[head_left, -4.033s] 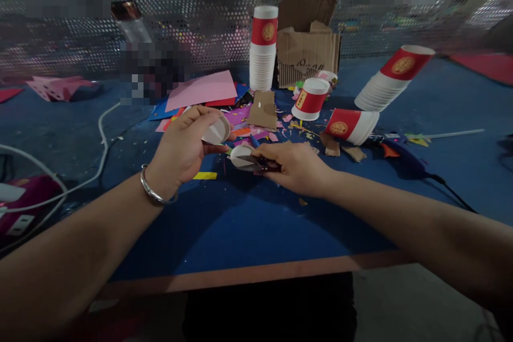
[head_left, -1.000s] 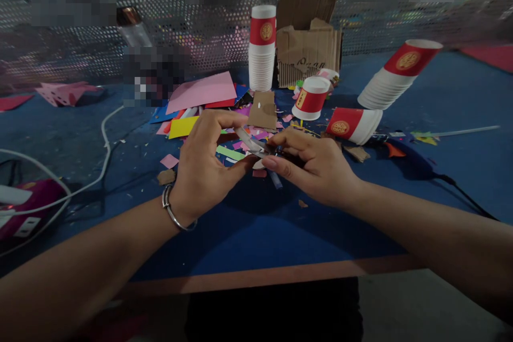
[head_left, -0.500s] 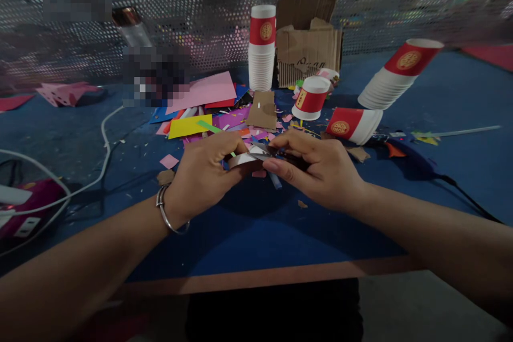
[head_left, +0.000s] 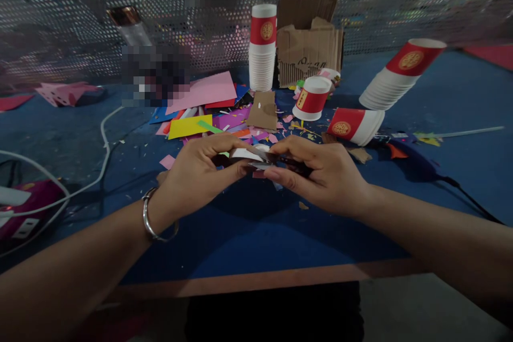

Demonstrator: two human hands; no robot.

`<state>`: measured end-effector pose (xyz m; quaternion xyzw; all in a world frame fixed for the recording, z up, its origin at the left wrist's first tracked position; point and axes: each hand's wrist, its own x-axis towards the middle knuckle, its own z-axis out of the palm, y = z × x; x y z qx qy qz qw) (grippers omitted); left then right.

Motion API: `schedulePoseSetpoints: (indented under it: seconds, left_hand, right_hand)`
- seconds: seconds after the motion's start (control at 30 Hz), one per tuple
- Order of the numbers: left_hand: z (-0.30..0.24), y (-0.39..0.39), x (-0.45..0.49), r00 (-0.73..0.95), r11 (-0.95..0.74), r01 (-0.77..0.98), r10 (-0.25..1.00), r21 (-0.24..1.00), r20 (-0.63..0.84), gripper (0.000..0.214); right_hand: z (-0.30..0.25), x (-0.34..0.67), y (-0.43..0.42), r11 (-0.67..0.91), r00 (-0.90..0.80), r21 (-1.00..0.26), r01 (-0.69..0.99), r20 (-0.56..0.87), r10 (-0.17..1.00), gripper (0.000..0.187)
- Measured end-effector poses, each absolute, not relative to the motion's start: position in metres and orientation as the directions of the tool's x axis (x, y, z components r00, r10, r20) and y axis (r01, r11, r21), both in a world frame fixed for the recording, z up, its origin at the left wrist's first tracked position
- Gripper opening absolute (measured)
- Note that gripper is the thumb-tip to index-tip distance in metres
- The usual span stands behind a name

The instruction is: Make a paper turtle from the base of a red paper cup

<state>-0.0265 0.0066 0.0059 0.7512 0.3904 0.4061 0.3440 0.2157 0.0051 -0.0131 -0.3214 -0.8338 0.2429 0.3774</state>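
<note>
Between finger and thumb, my left hand (head_left: pixel 200 171) pinches a small curved white paper piece (head_left: pixel 241 154). Scissors (head_left: pixel 259 165) with silvery blades are in my right hand (head_left: pixel 326 173), and the blades lie against the white piece, pointing left. The fingers hide most of the scissors' handles. Both hands are above the blue table (head_left: pixel 240 230), close together. Colourful paper scraps (head_left: pixel 256 132) and a brown cardboard strip (head_left: pixel 262 110) lie just beyond them.
A stack of paper cups (head_left: pixel 262 67) stands at the back beside a cardboard box (head_left: pixel 310 51); another cup stack (head_left: pixel 395 80) leans right. A red cup (head_left: pixel 347 124) lies near a blue glue gun (head_left: pixel 414 157). A white cable (head_left: pixel 105 139) crosses left, near a purple power strip (head_left: pixel 38 200).
My left hand has shifted slightly left and down. The white piece has turned between the fingers, and the scissor blades have changed their angle against it.
</note>
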Motion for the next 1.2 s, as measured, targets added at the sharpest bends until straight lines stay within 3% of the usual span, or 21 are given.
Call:
schedulePoseSetpoints:
  seconds: [0.6, 1.2]
  left_hand:
    - [0.0089, 0.0089, -0.0275, 0.471, -0.443, 0.243, 0.832, 0.863, 0.294, 0.006]
    - [0.01, 0.0078, -0.0279, 0.574, -0.537, 0.261, 0.754, 0.802, 0.318, 0.015]
  right_hand:
    - [-0.0089, 0.218, 0.0022, 0.766, -0.556, -0.528, 0.365, 0.536, 0.635, 0.03]
    - [-0.0086, 0.2195, 0.0016, 0.729, -0.603, -0.59, 0.347, 0.455, 0.655, 0.035]
